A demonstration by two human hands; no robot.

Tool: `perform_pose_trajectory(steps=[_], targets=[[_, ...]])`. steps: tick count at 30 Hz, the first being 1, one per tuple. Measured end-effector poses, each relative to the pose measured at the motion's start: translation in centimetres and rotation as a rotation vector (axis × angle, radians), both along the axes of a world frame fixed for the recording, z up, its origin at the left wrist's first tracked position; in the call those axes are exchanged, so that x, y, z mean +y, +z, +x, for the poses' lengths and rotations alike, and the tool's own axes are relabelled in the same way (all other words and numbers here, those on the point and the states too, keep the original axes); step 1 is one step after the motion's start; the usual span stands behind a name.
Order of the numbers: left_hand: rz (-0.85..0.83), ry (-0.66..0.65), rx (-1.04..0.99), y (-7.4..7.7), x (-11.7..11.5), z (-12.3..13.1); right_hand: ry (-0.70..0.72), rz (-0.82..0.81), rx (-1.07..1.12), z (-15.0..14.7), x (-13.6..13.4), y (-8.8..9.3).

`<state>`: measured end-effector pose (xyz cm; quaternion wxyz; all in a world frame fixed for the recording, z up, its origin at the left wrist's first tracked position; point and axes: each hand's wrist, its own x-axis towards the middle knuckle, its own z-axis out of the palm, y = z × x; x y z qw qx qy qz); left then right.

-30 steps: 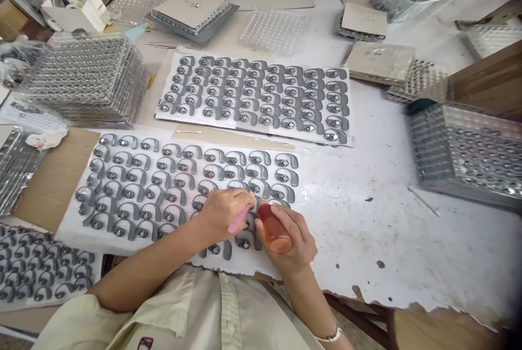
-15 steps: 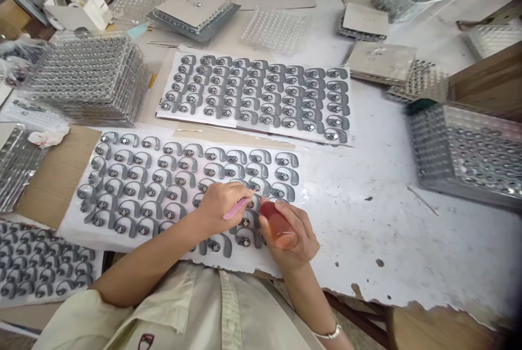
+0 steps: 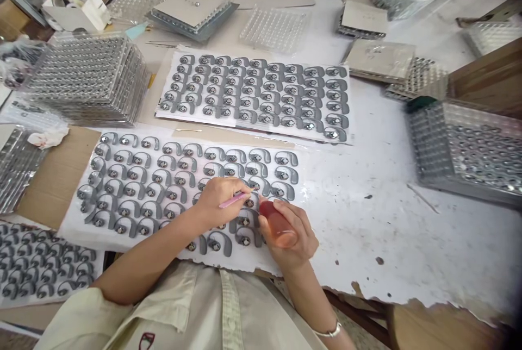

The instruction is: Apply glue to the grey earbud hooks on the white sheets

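My left hand (image 3: pixel 216 198) is closed around a slim pink-handled tool (image 3: pixel 232 200), its tip slanting right over the rows of parts. My right hand (image 3: pixel 299 236) grips a small bottle of reddish-orange liquid (image 3: pixel 278 225), tilted with its narrow end toward the tool's tip. Beneath both hands lies a white sheet (image 3: pixel 138 244) bearing rows of grey hook-shaped pieces, each with a round part holding a shiny stone. One such hooked piece (image 3: pixel 220 242) shows just below my left hand. The hands cover some of the pieces, and the exact contact at the tool's tip is too small to make out.
A second sheet of hooked pieces (image 3: pixel 253 89) lies farther back. Stacked clear trays (image 3: pixel 85 78) stand at the left, and a grey box of shiny parts (image 3: pixel 460 149) at the right. A cotton swab (image 3: pixel 188 130) lies between the sheets.
My left hand has shifted slightly up and left, and the pink-handled tool now lies flatter. My right hand and the bottle have barely moved.
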<state>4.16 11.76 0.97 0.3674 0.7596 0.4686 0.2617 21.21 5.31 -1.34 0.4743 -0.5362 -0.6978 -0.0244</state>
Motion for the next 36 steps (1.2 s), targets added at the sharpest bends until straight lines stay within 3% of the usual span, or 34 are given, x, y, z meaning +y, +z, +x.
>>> perform_pose_trajectory(steps=[25,36], targets=[[-0.335,0.121,-0.024,0.3,1.5,-0.2,0.060,0.005,0.058,-0.2,0.5,-0.2],[-0.328,0.135,-0.048,0.2,1.7,-0.1,0.051,-0.003,0.038,-0.2,0.6,-0.3]])
